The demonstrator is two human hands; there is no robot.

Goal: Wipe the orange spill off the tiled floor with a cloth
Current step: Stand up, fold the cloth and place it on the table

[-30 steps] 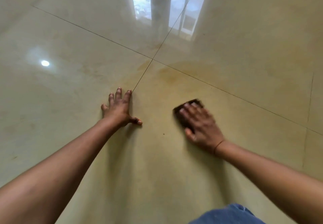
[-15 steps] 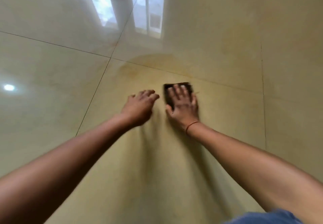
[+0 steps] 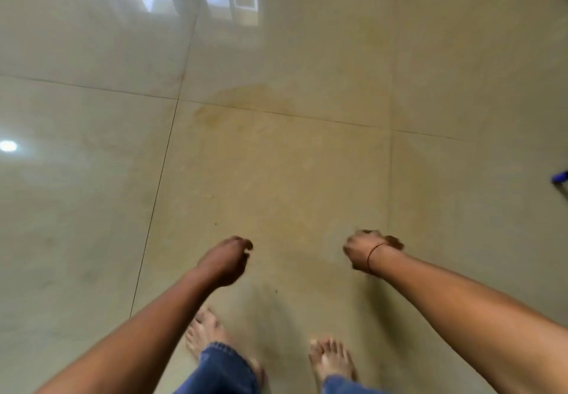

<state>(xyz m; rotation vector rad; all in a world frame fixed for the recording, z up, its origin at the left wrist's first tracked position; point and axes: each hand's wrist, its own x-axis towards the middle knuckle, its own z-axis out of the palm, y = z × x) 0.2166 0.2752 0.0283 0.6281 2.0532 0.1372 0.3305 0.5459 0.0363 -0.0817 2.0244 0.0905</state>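
Note:
A faint orange spill (image 3: 212, 114) stains the glossy beige tiled floor (image 3: 92, 209) where the grout lines cross, and a paler yellow smear spreads over the tile below it. Both hands hang in the air well above the floor. My left hand (image 3: 226, 260) is loosely curled and holds nothing. My right hand (image 3: 367, 250), with a red thread at the wrist, is curled into a fist. Only dark slivers of the cloth (image 3: 365, 232) show at its knuckles; the rest is hidden in the fist.
My bare feet (image 3: 332, 360) and blue jeans cuffs (image 3: 221, 369) stand at the bottom of the view. A blue object (image 3: 560, 176) pokes in at the right edge. A window and a lamp reflect in the tiles at top and left.
The view has risen from close to the floor to a standing height. Both hands have lifted off the tile, and the cloth has left the floor with my right hand.

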